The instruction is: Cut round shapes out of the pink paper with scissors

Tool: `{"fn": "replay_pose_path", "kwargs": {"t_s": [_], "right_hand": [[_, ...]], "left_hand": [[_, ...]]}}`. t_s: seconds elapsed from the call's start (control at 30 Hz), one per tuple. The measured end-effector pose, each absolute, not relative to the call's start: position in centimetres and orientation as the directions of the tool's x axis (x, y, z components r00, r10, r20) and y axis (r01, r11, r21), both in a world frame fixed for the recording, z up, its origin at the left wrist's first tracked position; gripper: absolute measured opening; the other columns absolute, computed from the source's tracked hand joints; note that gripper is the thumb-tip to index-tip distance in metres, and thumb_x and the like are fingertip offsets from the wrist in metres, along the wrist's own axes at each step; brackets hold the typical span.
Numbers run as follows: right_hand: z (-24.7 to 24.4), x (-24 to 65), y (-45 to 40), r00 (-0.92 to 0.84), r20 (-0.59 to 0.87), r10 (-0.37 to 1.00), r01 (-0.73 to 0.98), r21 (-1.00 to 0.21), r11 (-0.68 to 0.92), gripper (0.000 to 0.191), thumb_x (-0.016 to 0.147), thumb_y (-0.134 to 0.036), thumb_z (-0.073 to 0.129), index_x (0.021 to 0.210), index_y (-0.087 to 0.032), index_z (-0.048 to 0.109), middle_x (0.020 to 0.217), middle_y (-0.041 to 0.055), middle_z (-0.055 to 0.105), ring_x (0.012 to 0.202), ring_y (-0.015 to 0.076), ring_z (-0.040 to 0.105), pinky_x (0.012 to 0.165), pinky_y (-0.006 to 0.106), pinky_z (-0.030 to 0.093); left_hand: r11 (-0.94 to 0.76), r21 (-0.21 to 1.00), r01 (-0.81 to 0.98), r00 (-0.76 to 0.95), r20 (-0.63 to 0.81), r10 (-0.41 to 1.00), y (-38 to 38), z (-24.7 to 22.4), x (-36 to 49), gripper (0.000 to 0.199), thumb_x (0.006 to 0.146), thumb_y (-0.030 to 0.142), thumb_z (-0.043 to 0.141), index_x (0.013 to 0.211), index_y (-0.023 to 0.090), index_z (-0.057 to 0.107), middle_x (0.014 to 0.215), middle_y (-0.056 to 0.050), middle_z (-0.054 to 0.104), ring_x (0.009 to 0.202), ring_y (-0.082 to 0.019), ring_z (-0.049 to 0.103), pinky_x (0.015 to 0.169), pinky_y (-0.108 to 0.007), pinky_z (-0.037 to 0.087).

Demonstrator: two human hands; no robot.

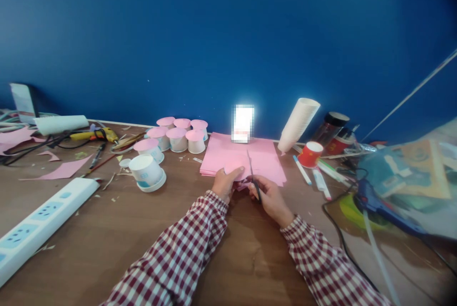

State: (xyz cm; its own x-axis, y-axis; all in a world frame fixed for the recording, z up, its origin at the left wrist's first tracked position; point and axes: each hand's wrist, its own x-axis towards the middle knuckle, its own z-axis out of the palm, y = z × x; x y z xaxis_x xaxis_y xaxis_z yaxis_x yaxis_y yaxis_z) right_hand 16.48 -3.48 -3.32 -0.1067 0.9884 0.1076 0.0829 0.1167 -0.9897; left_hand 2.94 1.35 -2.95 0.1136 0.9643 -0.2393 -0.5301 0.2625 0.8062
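Observation:
My left hand (227, 183) is closed on a piece of pink paper (234, 167), thumb on top. In my right hand (269, 196) is a pair of dark-handled scissors (253, 178), blades pointing away from me beside the paper. Whether the blades touch it I cannot tell. Both hands are over the near edge of a stack of pink sheets (262, 156). On the left, several white paper cups (177, 143) carry round pink paper tops. Nearer me, another white cup (145, 171) stands on a white lid, without a pink top.
A bright phone (243, 123) stands behind the sheets. To the right are stacked white cups (299, 123), a red cup (310, 154), markers (303, 171) and a blue glue gun (383, 211). A power strip (46, 222), yellow glue gun (94, 134) and pink scraps (66, 169) lie left.

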Motion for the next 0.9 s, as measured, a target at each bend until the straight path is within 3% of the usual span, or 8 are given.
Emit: {"fn": "replay_pose_path", "kwargs": {"t_s": [0.73,0.9], "right_hand": [[-3.05,16.54,-3.58,-0.095,0.107,0.990,0.113,-0.987,0.118,0.037,0.080,-0.042,0.064,0.103,-0.014,0.066,0.060,-0.0025,0.051,0.054,0.0107,0.046,0.050,0.023,0.040],[-3.20,16.53,-3.48,-0.090,0.098,0.991,0.112,-0.988,0.108,0.037,0.079,-0.043,0.064,0.103,-0.014,0.065,0.060,-0.0026,0.051,0.054,0.0113,0.046,0.050,0.023,0.040]], "left_hand": [[0.278,0.798,-0.534,0.099,-0.268,0.958,1.31,-2.50,2.99,0.033,0.058,0.025,0.080,0.077,0.008,0.059,0.052,-0.001,0.057,0.037,-0.007,0.046,0.037,-0.021,0.038],[0.261,0.784,-0.563,0.057,-0.278,0.959,1.38,-2.48,3.15,0.036,0.058,0.023,0.080,0.084,0.007,0.062,0.060,-0.004,0.062,0.046,-0.012,0.056,0.038,-0.021,0.042]]}}
